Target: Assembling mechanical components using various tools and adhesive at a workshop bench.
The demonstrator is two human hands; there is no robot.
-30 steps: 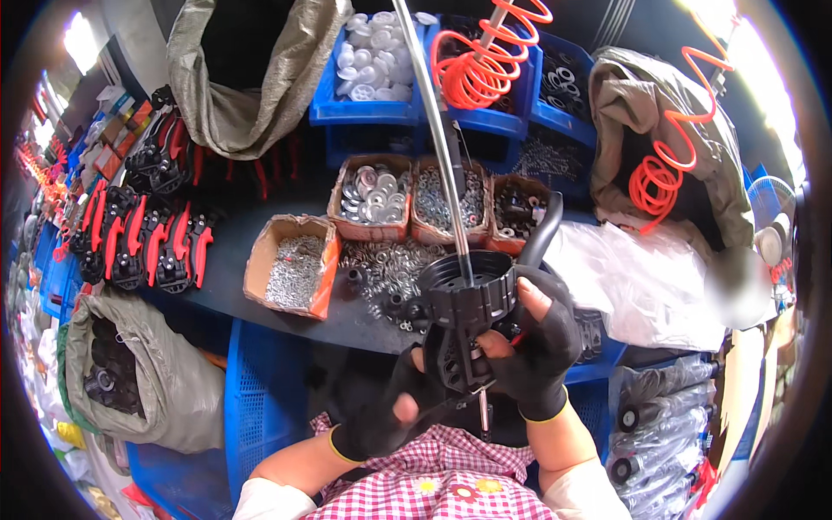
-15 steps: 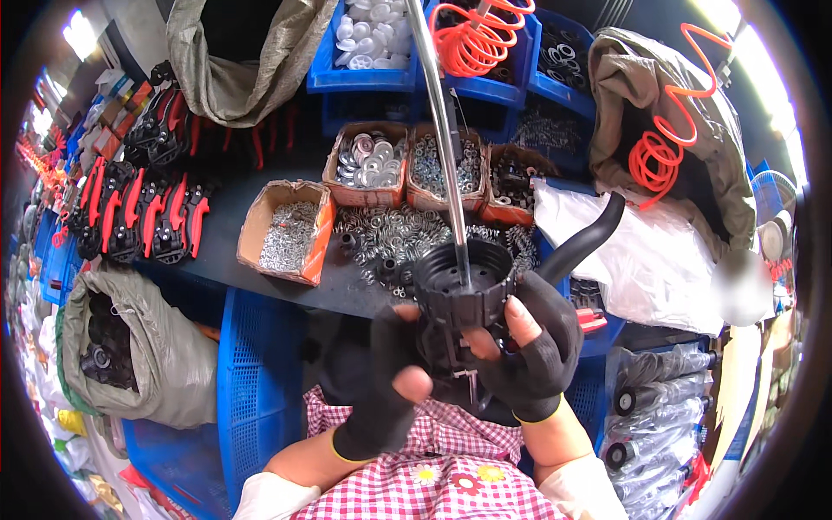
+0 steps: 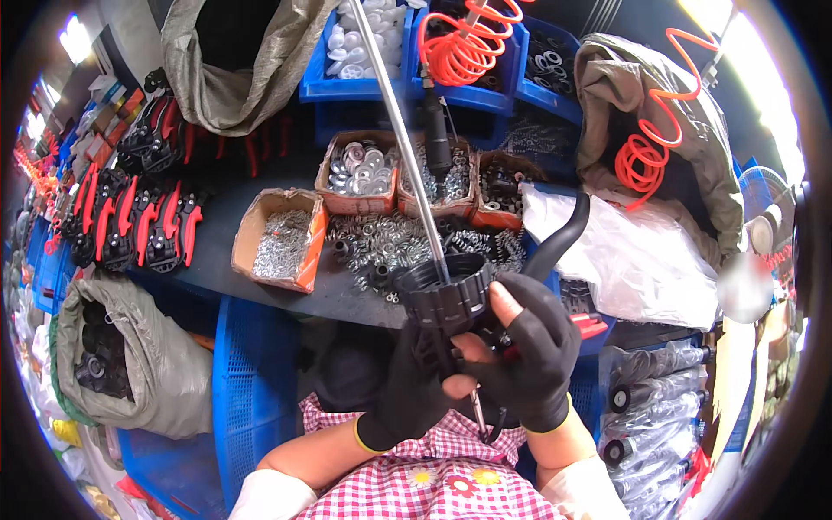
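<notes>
Between my hands is a black plastic assembly with a wide ribbed round collar [image 3: 446, 305]. A long shiny metal rod [image 3: 394, 130] stands up out of the collar, its top leaning left. A thin metal end [image 3: 477, 414] sticks out below. My right hand [image 3: 536, 360], in a black fingerless glove, grips the assembly from the right, thumb against the collar. My left hand [image 3: 400, 394], gloved alike, is closed around the part under the collar; its fingers are partly hidden. Behind my right hand rises a curved black handle [image 3: 563, 238]; whether it joins the assembly I cannot tell.
Beyond my hands lie loose metal springs and rings [image 3: 368, 247], with cardboard boxes [image 3: 308, 260] of small parts around them. A black air tool [image 3: 438, 143] hangs from an orange coiled hose [image 3: 468, 56]. Red-and-black parts [image 3: 130, 221] stand left; a white bag [image 3: 620, 264] lies right.
The assembly has shifted slightly left and the rod leans further left. My left hand has moved in under the collar and closed on the assembly. The view has shifted a little.
</notes>
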